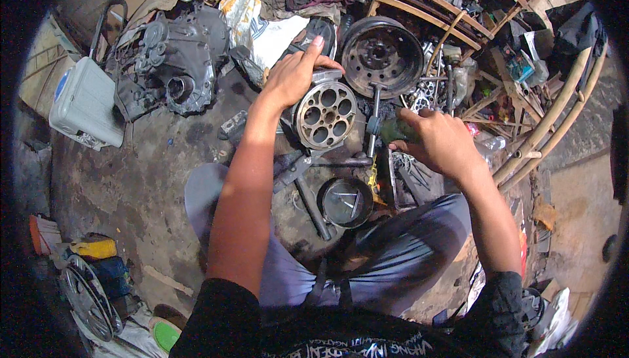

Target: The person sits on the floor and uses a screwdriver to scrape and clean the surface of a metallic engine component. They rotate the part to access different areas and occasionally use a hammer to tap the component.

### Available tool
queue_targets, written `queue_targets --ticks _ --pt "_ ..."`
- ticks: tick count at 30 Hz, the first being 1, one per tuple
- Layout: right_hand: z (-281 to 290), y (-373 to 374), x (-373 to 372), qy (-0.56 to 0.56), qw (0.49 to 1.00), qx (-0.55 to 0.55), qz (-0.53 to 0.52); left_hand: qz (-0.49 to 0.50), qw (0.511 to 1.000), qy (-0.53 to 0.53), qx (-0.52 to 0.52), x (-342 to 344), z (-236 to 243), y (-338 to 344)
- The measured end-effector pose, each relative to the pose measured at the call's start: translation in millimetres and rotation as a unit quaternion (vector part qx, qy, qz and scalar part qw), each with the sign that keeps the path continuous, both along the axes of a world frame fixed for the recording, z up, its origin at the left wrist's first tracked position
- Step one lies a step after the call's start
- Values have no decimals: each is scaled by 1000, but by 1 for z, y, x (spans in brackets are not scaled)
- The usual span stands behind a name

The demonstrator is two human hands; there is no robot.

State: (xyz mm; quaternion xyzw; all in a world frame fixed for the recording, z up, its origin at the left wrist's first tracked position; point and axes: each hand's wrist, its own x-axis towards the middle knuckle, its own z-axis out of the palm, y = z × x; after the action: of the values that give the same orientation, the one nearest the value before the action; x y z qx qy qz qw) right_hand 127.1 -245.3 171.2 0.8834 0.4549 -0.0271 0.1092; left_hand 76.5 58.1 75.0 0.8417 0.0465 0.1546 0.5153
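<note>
My left hand (291, 77) is over the back of a round metal part (326, 115) with several round holes. One finger points away from me and another reaches right, above a grey metal block (329, 75); the remaining fingers are hidden. In my right hand (438, 140) is a dark green bottle (397, 130), tipped sideways. Its bluish cap end (373, 126) points left, toward the metal part. Below the part lies a hammer (309, 202), beside a round black pan (345, 202) with a few thin metal pieces in it.
Behind my right hand leans a dark steel wheel rim (382, 55). A large gearbox casing (173, 59) and a grey plastic container (92, 102) stand at the left. Wooden racks (452, 14) with parts fill the back right, with a curved bamboo frame (550, 115) nearer. A tray (409, 181) holds metal tools.
</note>
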Motion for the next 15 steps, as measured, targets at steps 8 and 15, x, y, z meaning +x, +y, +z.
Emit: queue_targets --ticks 8,15 --pt "-9 -6 -9 -1 999 13 49 14 1000 12 7 -2 4 -3" --pt "-15 -3 -16 19 998 11 52 33 998 -17 44 -1 0 -5"
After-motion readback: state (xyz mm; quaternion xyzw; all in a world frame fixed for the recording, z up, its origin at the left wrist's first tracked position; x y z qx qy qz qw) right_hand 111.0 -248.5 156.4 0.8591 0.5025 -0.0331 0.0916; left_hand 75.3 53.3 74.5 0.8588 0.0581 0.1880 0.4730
